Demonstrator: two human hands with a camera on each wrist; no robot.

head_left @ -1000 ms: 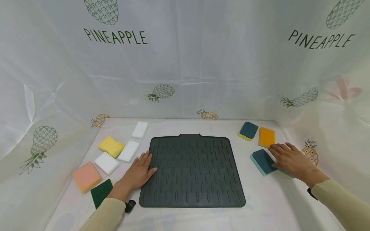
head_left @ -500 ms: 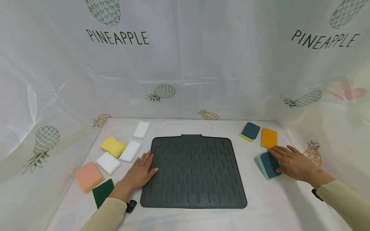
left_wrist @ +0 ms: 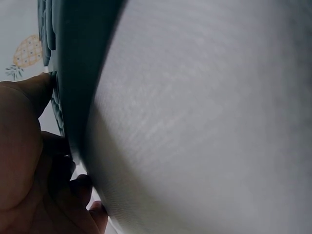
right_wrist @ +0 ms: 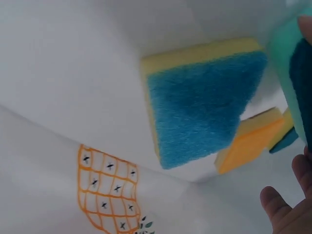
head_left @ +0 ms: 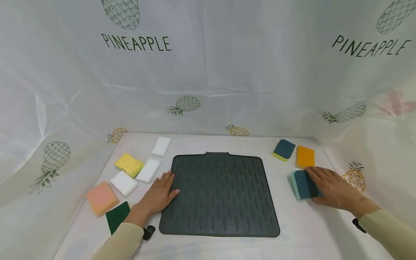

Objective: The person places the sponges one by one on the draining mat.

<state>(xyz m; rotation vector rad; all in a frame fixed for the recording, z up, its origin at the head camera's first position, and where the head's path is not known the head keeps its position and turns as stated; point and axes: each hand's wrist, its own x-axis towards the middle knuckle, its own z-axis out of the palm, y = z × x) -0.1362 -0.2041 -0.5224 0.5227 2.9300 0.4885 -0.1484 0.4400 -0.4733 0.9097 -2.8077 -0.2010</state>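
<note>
My left hand (head_left: 157, 195) lies with extended fingers over the left edge of the dark grey ridged mat (head_left: 219, 195). In the left wrist view, the fingers come up against the mat's edge. On the right, my right hand (head_left: 338, 191) grips a sponge with a navy scouring side and mint foam (head_left: 304, 185). The right wrist view shows that sponge's mint foam (right_wrist: 287, 68) between thumb and fingers. Below it on the table is a blue-and-yellow sponge (right_wrist: 204, 107), mostly hidden by my hand in the head view. An orange sponge (head_left: 305, 157) lies just beyond my fingertips.
A navy-and-yellow sponge (head_left: 283, 150) is at the back right. Left of the mat lie a yellow sponge (head_left: 129, 165), several white pads (head_left: 148, 170), a pink-and-orange sponge (head_left: 102, 198) and a dark green pad (head_left: 117, 216). Pineapple-print sheeting (head_left: 214, 72) encloses the table.
My right hand has closed around the navy-and-mint sponge, which has turned and shifted slightly right. My left hand stays on the mat. The head view has swung slightly left.
</note>
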